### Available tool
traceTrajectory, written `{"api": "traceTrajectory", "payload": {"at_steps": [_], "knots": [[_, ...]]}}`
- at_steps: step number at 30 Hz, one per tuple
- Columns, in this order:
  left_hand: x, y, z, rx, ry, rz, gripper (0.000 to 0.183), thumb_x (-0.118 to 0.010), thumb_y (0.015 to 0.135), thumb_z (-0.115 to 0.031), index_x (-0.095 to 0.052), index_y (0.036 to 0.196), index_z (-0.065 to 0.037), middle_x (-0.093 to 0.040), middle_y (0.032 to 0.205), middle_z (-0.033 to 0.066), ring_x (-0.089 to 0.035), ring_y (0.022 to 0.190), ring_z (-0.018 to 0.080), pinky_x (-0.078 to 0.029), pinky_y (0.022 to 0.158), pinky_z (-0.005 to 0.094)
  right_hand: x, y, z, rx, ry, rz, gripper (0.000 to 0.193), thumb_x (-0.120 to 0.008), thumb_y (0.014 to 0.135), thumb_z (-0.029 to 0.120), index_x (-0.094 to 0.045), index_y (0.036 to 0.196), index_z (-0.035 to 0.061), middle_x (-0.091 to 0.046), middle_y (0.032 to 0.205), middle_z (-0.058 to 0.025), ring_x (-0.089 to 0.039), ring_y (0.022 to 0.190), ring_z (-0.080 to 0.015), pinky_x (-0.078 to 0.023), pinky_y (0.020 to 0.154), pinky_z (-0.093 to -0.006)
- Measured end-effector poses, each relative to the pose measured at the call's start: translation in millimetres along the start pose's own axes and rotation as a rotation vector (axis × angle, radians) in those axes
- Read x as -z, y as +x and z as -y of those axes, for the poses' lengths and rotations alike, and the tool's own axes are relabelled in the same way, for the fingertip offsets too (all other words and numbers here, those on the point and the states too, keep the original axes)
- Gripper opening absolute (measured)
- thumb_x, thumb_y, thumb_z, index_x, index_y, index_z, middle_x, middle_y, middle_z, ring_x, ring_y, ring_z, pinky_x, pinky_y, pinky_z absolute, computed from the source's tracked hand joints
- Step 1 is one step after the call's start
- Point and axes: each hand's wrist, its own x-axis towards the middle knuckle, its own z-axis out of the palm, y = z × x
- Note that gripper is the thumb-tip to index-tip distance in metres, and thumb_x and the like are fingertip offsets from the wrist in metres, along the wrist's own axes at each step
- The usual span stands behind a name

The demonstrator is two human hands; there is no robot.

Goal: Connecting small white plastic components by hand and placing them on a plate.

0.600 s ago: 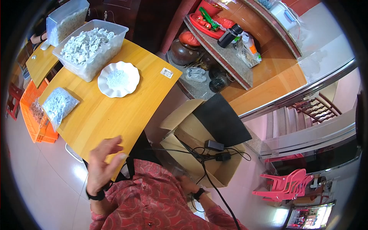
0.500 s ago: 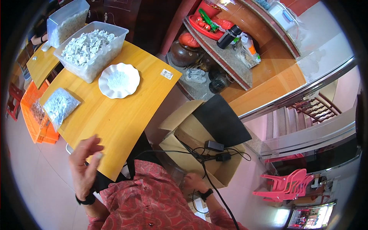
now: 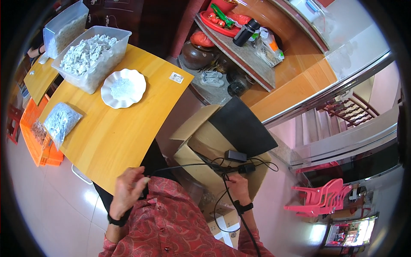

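My left hand [image 3: 128, 190] is over the near edge of the yellow wooden table [image 3: 124, 137], thumb and bent fingers apart, with nothing seen between them. Just beyond its fingertips a thin black cable [image 3: 184, 165] runs right, toward an open cardboard box [image 3: 192, 165]. My right hand [image 3: 239, 188] is at the near side of that box, with loosely bent fingers beside the black cables and nothing visible in them. A black power adapter [image 3: 235, 156] lies above it, by the box. On the table are a scalloped white plate [image 3: 139, 88] with small pale pieces and a filled clear bag [image 3: 62, 122].
A clear plastic tub [image 3: 96, 77] full of whitish pieces stands at the table's far side. An orange crate [image 3: 49, 156] is on the floor at left. Shelves [image 3: 257, 70] with jars and a black flask are beyond the box. Pink chairs [image 3: 321, 197] stand at right.
My left hand has moved right and down, toward the black cable. My right hand has moved up and right, to the cables at the box. The view has shifted slightly.
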Motion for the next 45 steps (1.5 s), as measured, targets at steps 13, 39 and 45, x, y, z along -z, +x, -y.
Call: {"api": "traceTrajectory", "payload": {"at_steps": [13, 39, 45], "knots": [[-48.0, -3.7, 57.9, -0.235, 0.455, 0.155, 0.041, -0.069, 0.086, -0.017, -0.060, 0.121, 0.001, -0.055, 0.128, 0.0212, -0.050, 0.116, 0.0406, -0.043, 0.099, 0.0467, 127.0, 13.2, 40.3, -0.151, 0.557, -0.354, 0.008, -0.069, 0.084, 0.006, -0.071, 0.090, 0.0016, -0.064, 0.075, 0.0030, -0.052, 0.064, -0.0050, -0.039, 0.057, -0.0208], [-55.1, -11.4, 26.5, -0.425, 0.273, 0.610, 0.019, -0.069, 0.084, -0.012, -0.070, 0.101, -0.006, -0.064, 0.084, 0.0120, -0.061, 0.085, 0.0319, -0.050, 0.078, 0.0408, 91.9, 48.4, -67.9, -0.007, -0.369, 0.180, 0.024, -0.059, 0.081, 0.009, -0.068, 0.104, 0.0059, -0.069, 0.097, -0.0174, -0.064, 0.095, -0.0374, -0.052, 0.084, -0.0437], [-47.6, -18.4, 30.8, -0.358, 0.223, 0.520, 0.018, -0.068, 0.080, -0.011, -0.069, 0.097, -0.005, -0.064, 0.087, 0.0122, -0.060, 0.084, 0.0327, -0.050, 0.075, 0.0415, 15.3, 123.3, -69.8, 0.113, -0.660, 0.349, 0.036, -0.058, 0.080, 0.005, -0.059, 0.116, 0.0071, -0.058, 0.108, -0.0153, -0.058, 0.105, -0.0366, -0.051, 0.083, -0.0490]]}}
